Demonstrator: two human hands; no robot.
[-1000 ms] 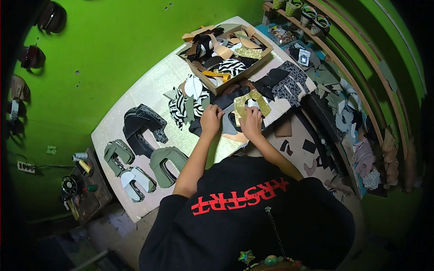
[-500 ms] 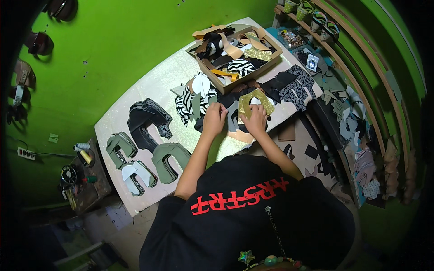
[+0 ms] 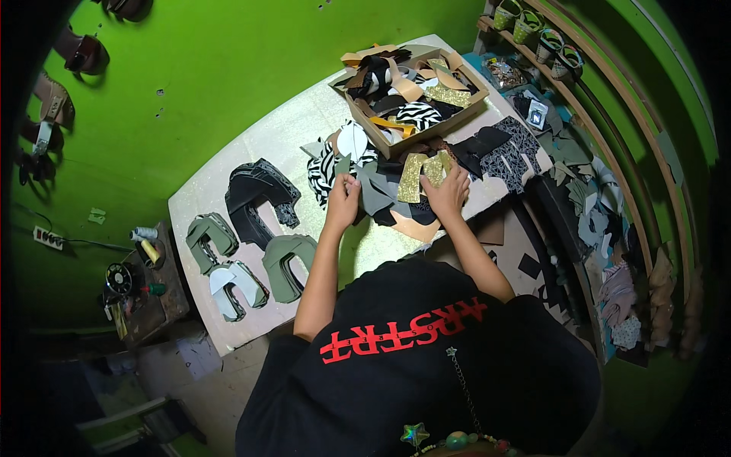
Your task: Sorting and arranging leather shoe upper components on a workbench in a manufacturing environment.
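Near the middle of the frame, the left hand (image 3: pixel 343 199) is curled, its fingertips pinching the edge of a grey-green cut piece (image 3: pixel 375 190) on the bench (image 3: pixel 289 137). The right hand (image 3: pixel 448 194) lies flat with fingers spread, pressing on a gold glitter piece (image 3: pixel 420 172) just beside the grey one. Both pieces sit on a loose heap of dark and tan cut-outs at the bench's near edge.

Just above the hands, an open cardboard box (image 3: pixel 464 114) holds a jumble of offcuts: a zebra-striped piece (image 3: pixel 417 114), black, tan, orange and gold scraps, piled to the rim. More zebra-striped pieces (image 3: pixel 326 164) lie outside it. In the left half of the frame, stacks of black uppers (image 3: pixel 259 190) and olive-green uppers (image 3: pixel 288 259) lie on the bench.
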